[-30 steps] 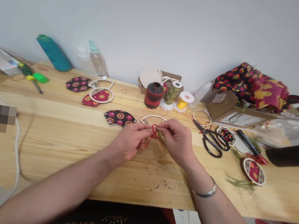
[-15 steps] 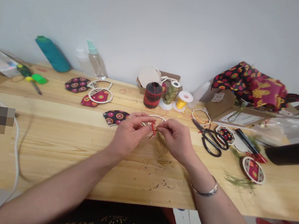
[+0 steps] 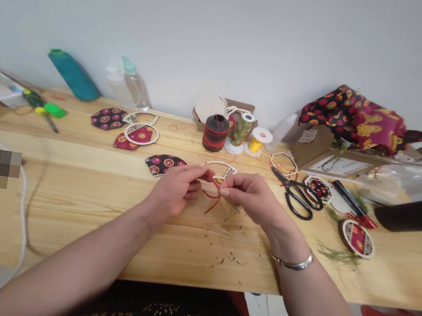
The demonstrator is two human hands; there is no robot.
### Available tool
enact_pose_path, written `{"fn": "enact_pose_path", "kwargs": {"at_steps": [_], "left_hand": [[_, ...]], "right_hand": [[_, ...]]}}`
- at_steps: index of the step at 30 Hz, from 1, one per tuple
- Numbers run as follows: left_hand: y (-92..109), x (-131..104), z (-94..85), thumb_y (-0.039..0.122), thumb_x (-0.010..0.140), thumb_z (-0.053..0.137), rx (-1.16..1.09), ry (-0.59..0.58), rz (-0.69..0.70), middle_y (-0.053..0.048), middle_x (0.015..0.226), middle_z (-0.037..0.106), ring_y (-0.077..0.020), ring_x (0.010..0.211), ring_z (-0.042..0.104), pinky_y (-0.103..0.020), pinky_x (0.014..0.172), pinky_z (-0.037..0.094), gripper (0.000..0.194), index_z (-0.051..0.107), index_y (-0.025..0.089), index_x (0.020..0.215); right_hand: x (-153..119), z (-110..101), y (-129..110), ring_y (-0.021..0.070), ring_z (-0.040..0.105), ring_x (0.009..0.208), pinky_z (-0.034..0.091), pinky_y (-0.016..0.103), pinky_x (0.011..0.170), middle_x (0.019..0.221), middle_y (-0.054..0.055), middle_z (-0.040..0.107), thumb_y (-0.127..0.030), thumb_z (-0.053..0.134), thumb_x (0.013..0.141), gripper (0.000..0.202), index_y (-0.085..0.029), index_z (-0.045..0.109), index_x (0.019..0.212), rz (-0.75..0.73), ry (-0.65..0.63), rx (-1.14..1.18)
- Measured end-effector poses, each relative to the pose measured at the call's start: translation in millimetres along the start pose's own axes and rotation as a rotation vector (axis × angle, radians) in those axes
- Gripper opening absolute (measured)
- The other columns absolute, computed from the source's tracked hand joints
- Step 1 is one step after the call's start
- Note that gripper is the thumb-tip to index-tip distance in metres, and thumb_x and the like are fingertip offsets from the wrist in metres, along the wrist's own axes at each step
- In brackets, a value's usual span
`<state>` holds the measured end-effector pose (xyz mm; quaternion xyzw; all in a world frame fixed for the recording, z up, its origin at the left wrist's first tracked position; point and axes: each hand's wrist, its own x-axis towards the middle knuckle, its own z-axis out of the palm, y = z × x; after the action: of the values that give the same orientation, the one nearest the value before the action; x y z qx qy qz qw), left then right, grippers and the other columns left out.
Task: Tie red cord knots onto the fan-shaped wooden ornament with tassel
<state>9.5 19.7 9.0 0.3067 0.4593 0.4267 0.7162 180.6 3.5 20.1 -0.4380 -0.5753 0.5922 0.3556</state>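
A red cord [image 3: 211,196] runs between my two hands, with a loose end hanging below. My left hand [image 3: 175,187] pinches one part of it between thumb and forefinger. Closed on the cord's other part, my right hand [image 3: 247,197] also has a thin olive-green thread bundle [image 3: 232,209] hanging under its fingers. Just behind the hands lies a pale round openwork frame [image 3: 221,166], partly hidden by them. A fan-shaped patterned fabric piece [image 3: 164,164] rests beside my left hand.
Thread spools stand at the back: red-and-black [image 3: 215,133], olive [image 3: 242,130] and yellow [image 3: 258,141]. Black scissors [image 3: 297,196] lie right of my right hand, near a round ornament [image 3: 357,239]. A cardboard box [image 3: 315,150] holds patterned cloth. A white cable [image 3: 24,204] crosses the left side.
My hands have drawn slightly apart, and more of the red cord shows between and below them. The round frame behind them is less covered.
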Motion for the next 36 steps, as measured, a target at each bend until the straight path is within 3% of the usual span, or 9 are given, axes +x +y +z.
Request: {"fn": "enact_pose_path", "kwargs": {"at_steps": [3,5,8,13,18,27,33,36], "left_hand": [[-0.9,-4.3,2.4,0.036,0.071,0.069,0.111,0.054,0.167,0.002,0.062,0.056,-0.0031,0.044,0.030,-0.019,0.040,0.017,0.025,0.069,0.013,0.081],[-2.1,-7.0,4.1,0.038,0.073,0.068,0.159,0.130,0.256,0.006,0.050,0.044,-0.0058,0.045,0.032,-0.020,0.042,0.020,0.027,0.068,0.015,0.086],[-3.2,-10.8,5.6,0.040,0.076,0.065,0.283,0.133,0.355,0.005,0.053,0.049,-0.0079,0.049,0.040,-0.021,0.046,0.030,0.025,0.069,0.016,0.082],[-0.3,-15.3,6.9,0.037,0.080,0.060,0.560,-0.013,0.393,0.000,0.071,0.066,-0.0133,0.067,0.054,-0.024,0.063,0.042,0.023,0.073,0.018,0.078],[0.5,-13.7,7.3,0.034,0.078,0.064,0.666,-0.115,0.401,-0.003,0.087,0.073,-0.0179,0.083,0.062,-0.028,0.077,0.045,0.019,0.075,0.020,0.084],[-4.2,-11.3,5.1,0.026,0.073,0.068,0.662,0.018,0.372,-0.003,0.078,0.075,-0.0195,0.077,0.065,-0.029,0.073,0.048,0.010,0.076,0.020,0.076],[-6.1,-9.3,3.9,0.025,0.070,0.071,0.642,0.109,0.449,-0.006,0.092,0.074,-0.0210,0.088,0.066,-0.034,0.085,0.047,0.007,0.075,0.020,0.071],[-9.0,-10.3,4.0,0.026,0.072,0.070,0.668,0.059,0.506,-0.008,0.101,0.072,-0.0219,0.096,0.064,-0.035,0.088,0.046,0.008,0.074,0.020,0.071]], "right_hand": [[1.4,0.2,0.6,0.0050,0.031,0.043,0.020,0.021,0.040,0.047,-0.007,0.043,-0.035,0.070,0.067,0.020,-0.016,0.062,0.066,0.087,0.102,0.100],[3.1,0.6,1.3,0.0050,0.030,0.041,0.018,0.021,0.039,0.045,-0.007,0.043,-0.036,0.072,0.064,0.022,-0.016,0.062,0.065,0.117,0.150,0.137],[5.5,0.9,2.4,0.0048,0.031,0.040,0.018,0.021,0.038,0.045,-0.007,0.043,-0.036,0.073,0.062,0.023,-0.016,0.061,0.065,0.134,0.182,0.164],[7.1,0.8,2.8,0.0047,0.029,0.040,0.018,0.021,0.039,0.045,-0.007,0.042,-0.035,0.071,0.063,0.022,-0.015,0.061,0.064,0.129,0.199,0.159],[8.7,1.2,0.5,0.0052,0.033,0.044,0.022,0.021,0.042,0.050,-0.005,0.048,-0.034,0.069,0.062,0.021,-0.015,0.060,0.062,0.101,0.256,0.104],[8.5,1.2,-0.4,0.0074,0.040,0.050,0.032,0.023,0.050,0.056,-0.004,0.054,-0.029,0.065,0.066,0.013,-0.016,0.062,0.064,0.035,0.327,-0.060],[11.2,-0.3,7.5,0.0121,0.052,0.060,0.041,0.026,0.059,0.064,0.000,0.064,-0.027,0.063,0.070,0.011,-0.016,0.064,0.067,-0.052,0.384,-0.265],[11.8,-0.5,9.8,0.0131,0.055,0.063,0.042,0.027,0.062,0.066,0.001,0.066,-0.025,0.062,0.072,0.010,-0.016,0.065,0.069,-0.081,0.412,-0.311]]}}
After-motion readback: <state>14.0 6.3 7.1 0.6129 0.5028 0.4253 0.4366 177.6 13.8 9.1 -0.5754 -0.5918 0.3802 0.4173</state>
